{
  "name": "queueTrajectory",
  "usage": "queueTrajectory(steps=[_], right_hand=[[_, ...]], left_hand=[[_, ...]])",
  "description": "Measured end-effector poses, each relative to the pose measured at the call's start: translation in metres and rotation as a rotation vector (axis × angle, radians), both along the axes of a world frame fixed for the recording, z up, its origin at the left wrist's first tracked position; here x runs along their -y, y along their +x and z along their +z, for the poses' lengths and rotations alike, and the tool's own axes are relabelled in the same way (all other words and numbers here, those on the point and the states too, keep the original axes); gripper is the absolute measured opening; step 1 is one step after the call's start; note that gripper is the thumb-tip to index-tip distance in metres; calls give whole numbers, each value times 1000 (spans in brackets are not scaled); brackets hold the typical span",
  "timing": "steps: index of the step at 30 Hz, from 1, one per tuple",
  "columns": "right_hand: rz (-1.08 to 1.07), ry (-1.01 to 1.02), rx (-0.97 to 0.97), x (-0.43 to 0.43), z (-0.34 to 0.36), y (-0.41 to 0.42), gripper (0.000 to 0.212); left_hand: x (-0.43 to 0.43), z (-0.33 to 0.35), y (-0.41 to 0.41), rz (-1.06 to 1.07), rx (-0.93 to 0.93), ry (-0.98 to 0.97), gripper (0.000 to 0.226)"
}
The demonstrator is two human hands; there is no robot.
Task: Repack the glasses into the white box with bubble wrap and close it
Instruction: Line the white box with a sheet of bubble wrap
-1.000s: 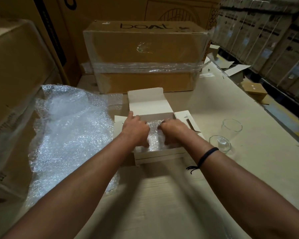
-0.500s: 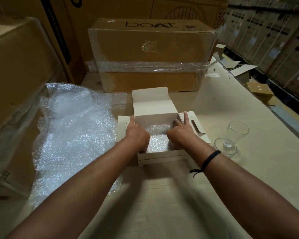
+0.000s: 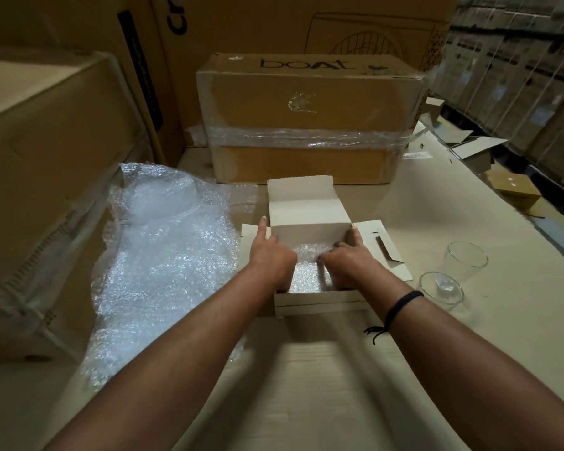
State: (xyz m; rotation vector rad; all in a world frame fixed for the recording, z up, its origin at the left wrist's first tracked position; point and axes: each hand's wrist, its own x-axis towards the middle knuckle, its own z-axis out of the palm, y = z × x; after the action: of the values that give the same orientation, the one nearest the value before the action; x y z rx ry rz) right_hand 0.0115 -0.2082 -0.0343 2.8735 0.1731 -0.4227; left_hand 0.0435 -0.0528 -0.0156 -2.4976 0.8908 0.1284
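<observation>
The table [image 3: 469, 336] is covered with pale cardboard, and all the task's things are laid out on it. A large loose sheet of bubble wrap [image 3: 166, 262] is spread just left of the white box [image 3: 310, 301] and is touched by neither hand. The box is set in the middle with its lid flap [image 3: 303, 203] raised at the far side and its side flaps folded outward.

Both hands are lowered into the box. The left hand [image 3: 269, 258] is laid along the left wall with the forefinger held straight, and nothing is gripped by it. The right hand [image 3: 349, 265] is pressed down with bent fingers onto the lining [image 3: 308, 271], a smaller piece of bubble wrap on the box floor. Whether that piece is pinched cannot be told.

The two glasses [image 3: 466, 260] are left on the table to the right of the box, apart from it and bare of wrap.

The task is judged to be at an early stage: only the lining is being seated. The glasses are yet to be put in and cushioned, and the flaps and lid closed.
</observation>
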Motion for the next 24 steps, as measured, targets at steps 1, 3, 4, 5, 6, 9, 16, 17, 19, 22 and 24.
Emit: queueTrajectory(steps=[1, 3, 4, 5, 6, 9, 16, 17, 19, 22, 24], right_hand=[[-1, 4, 2, 0, 1, 0, 41], [-15, 44, 11, 3, 5, -3, 49], [-30, 83, 30, 4, 9, -5, 56], [-53, 135, 61, 6, 14, -9, 62], [-81, 205, 111, 6, 19, -14, 64], [-138, 525, 430, -3, 23, -42, 45], [9, 633, 819, -79, -40, -128, 11], [-27, 592, 815, -85, -46, -133, 14], [-59, 556, 807, -95, -53, -138, 22], [-92, 470, 685, -108, -62, -146, 33], [-232, 396, 582, -110, -69, -147, 39]], left_hand=[[-5, 4, 0, -11, -4, -68, 50], [-21, 11, -1, -32, -9, -270, 56], [-33, 12, -2, -26, 5, -414, 52], [-46, 10, -5, -7, 35, -586, 47], [-64, 4, -9, 33, 73, -776, 43], [-120, -21, -26, 235, 181, -1151, 36], [-189, -65, -47, 539, 30, -767, 73], [-191, -66, -46, 543, -7, -696, 81], [-190, -68, -43, 542, -57, -617, 85], [-190, -69, -38, 559, -31, -661, 62], [-191, -69, -36, 563, -6, -726, 47]])
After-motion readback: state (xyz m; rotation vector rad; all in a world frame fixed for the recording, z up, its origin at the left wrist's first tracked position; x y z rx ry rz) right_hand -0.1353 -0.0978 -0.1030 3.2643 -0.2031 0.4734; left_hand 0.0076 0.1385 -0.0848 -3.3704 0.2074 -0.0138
